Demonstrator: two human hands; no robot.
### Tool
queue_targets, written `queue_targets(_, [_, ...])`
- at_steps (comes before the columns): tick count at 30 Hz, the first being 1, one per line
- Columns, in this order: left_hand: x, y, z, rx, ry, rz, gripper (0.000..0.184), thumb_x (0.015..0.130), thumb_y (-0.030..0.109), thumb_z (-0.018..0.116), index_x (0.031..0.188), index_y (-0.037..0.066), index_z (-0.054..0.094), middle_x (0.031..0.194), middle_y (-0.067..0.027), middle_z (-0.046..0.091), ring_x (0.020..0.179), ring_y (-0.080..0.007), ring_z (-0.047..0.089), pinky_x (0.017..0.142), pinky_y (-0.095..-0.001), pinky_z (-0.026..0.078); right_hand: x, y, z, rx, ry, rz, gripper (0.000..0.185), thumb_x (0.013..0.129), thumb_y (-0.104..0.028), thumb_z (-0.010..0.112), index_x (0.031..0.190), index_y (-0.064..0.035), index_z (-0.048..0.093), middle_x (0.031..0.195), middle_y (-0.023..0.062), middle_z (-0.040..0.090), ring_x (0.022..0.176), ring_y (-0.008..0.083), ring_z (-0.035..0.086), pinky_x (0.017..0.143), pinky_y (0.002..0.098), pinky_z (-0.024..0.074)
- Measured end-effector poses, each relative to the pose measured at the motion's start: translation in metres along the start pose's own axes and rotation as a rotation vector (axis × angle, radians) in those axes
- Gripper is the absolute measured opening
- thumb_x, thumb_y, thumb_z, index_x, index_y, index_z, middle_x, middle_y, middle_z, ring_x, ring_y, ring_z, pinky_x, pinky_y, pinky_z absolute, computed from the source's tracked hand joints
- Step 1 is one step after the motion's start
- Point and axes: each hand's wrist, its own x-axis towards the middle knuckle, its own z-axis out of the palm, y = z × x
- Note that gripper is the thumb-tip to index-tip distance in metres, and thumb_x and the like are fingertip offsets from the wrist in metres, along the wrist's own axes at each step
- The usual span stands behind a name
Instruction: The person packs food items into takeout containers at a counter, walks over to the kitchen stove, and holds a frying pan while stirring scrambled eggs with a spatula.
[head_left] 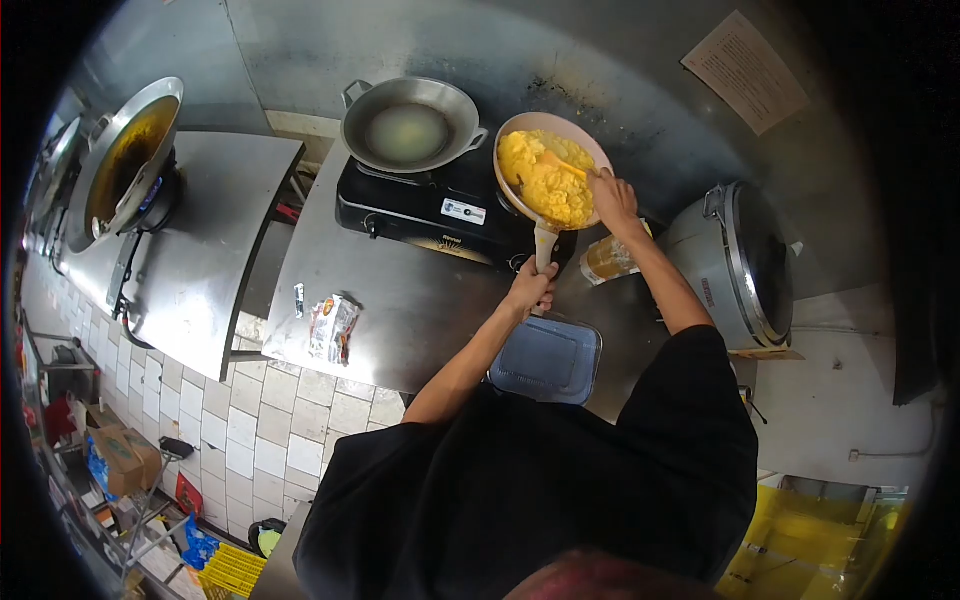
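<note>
My left hand (533, 288) is wrapped round the pale handle of a frying pan (600, 150), which sits over the right side of a black gas stove (430, 222). Yellow scrambled egg (556, 192) fills much of the pan. My right hand (612, 196) is closed at the pan's right edge on an orange spatula (563, 165), whose blade lies in the egg. On the stove's left side rests a wide metal pan (408, 128) with cloudy liquid. Just below my left hand is a clear plastic tray (546, 360).
A jar (608, 260) lies right of the stove, near a large rice cooker (708, 265). Packets (334, 328) lie on the steel counter (400, 330). Farther left, a wok (128, 165) sits on another steel table (205, 235). A paper sheet (745, 72) hangs on the wall.
</note>
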Motion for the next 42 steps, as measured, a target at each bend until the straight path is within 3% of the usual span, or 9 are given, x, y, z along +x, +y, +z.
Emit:
queue_targets(5, [0.002, -0.002, 0.000, -0.012, 0.005, -0.009, 0.019, 0.101, 0.025, 0.056, 0.105, 0.016, 0.040, 0.065, 0.0037, 0.037, 0.047, -0.0050, 0.032, 0.039, -0.0238, 0.029, -0.001, 0.017, 0.014, 0.057, -0.044, 0.175, 0.020, 0.089, -0.006, 0.053, 0.101, 0.0036, 0.066, 0.095, 0.0237, 0.065, 0.089, 0.0412, 0.067, 0.075, 0.0493, 0.0539])
queue_targets(8, [0.006, -0.004, -0.004, 0.003, -0.022, -0.011, 0.020, 0.101, 0.023, 0.053, 0.110, 0.013, 0.038, 0.067, 0.0010, 0.037, 0.046, -0.0062, 0.033, 0.038, -0.0246, 0.031, -0.006, 0.008, 0.007, 0.098, -0.238, 0.088, 0.019, 0.089, -0.009, 0.055, 0.094, 0.0029, 0.068, 0.091, 0.0249, 0.067, 0.092, 0.0423, 0.067, 0.077, 0.0518, 0.0525])
queue_targets(11, [0.000, 0.000, -0.002, 0.016, -0.010, -0.020, 0.021, 0.101, 0.024, 0.053, 0.110, 0.013, 0.038, 0.067, 0.0010, 0.038, 0.047, -0.0061, 0.034, 0.038, -0.0247, 0.031, -0.010, 0.021, -0.038, 0.231, -0.228, 0.037, 0.017, 0.088, -0.011, 0.057, 0.090, -0.0001, 0.070, 0.092, 0.0253, 0.067, 0.094, 0.0415, 0.067, 0.080, 0.0536, 0.0514])
queue_targets(14, [0.002, -0.001, -0.002, 0.003, -0.016, -0.021, 0.020, 0.101, 0.024, 0.053, 0.110, 0.013, 0.038, 0.067, 0.0010, 0.038, 0.046, -0.0061, 0.033, 0.037, -0.0248, 0.031, -0.004, 0.024, -0.097, 0.199, -0.280, 0.189, 0.018, 0.088, -0.013, 0.057, 0.093, -0.0032, 0.071, 0.096, 0.0236, 0.068, 0.093, 0.0405, 0.067, 0.080, 0.0525, 0.0521])
queue_targets(20, [0.005, -0.005, -0.004, 0.009, -0.008, -0.006, 0.021, 0.101, 0.023, 0.054, 0.109, 0.013, 0.038, 0.066, 0.0007, 0.039, 0.044, -0.0063, 0.033, 0.037, -0.0253, 0.031, 0.017, 0.073, -0.029, -0.137, -0.119, 0.244, 0.021, 0.091, -0.019, 0.055, 0.099, -0.0067, 0.071, 0.100, 0.0206, 0.069, 0.100, 0.0386, 0.065, 0.085, 0.0500, 0.0518])
queue_targets(26, [0.002, 0.001, 0.003, 0.028, 0.025, -0.041, 0.020, 0.101, 0.026, 0.054, 0.111, 0.015, 0.040, 0.066, 0.0018, 0.038, 0.046, -0.0059, 0.033, 0.038, -0.0245, 0.030, 0.059, 0.069, 0.032, 0.188, -0.320, 0.290, 0.027, 0.091, -0.021, 0.059, 0.114, -0.0126, 0.070, 0.108, 0.0151, 0.069, 0.105, 0.0363, 0.064, 0.088, 0.0448, 0.0515])
queue_targets(35, [0.003, -0.001, 0.000, -0.001, -0.003, -0.030, 0.018, 0.102, 0.022, 0.053, 0.105, 0.014, 0.038, 0.066, 0.0002, 0.038, 0.044, -0.0070, 0.033, 0.037, -0.0257, 0.031, 0.022, 0.089, -0.007, 0.287, -0.068, -0.196, 0.025, 0.093, -0.023, 0.059, 0.115, -0.0152, 0.070, 0.090, 0.0111, 0.065, 0.085, 0.0346, 0.063, 0.073, 0.0442, 0.0496])
queue_targets(38, [0.001, 0.001, 0.000, -0.002, -0.015, -0.035, 0.019, 0.101, 0.023, 0.053, 0.104, 0.014, 0.037, 0.067, 0.0004, 0.039, 0.044, -0.0068, 0.033, 0.037, -0.0256, 0.031, 0.002, 0.076, -0.031, 0.304, -0.221, -0.246, 0.025, 0.092, -0.021, 0.060, 0.114, -0.0141, 0.070, 0.089, 0.0108, 0.063, 0.086, 0.0345, 0.063, 0.073, 0.0445, 0.0486])
queue_targets(42, [0.003, -0.003, 0.001, 0.020, 0.000, -0.029, 0.021, 0.101, 0.025, 0.054, 0.113, 0.016, 0.039, 0.064, 0.0035, 0.036, 0.046, -0.0056, 0.031, 0.038, -0.0245, 0.029, -0.006, 0.084, -0.001, 0.238, -0.158, -0.216, 0.025, 0.091, -0.018, 0.060, 0.114, -0.0142, 0.069, 0.089, 0.0126, 0.063, 0.082, 0.0351, 0.063, 0.070, 0.0449, 0.0492])
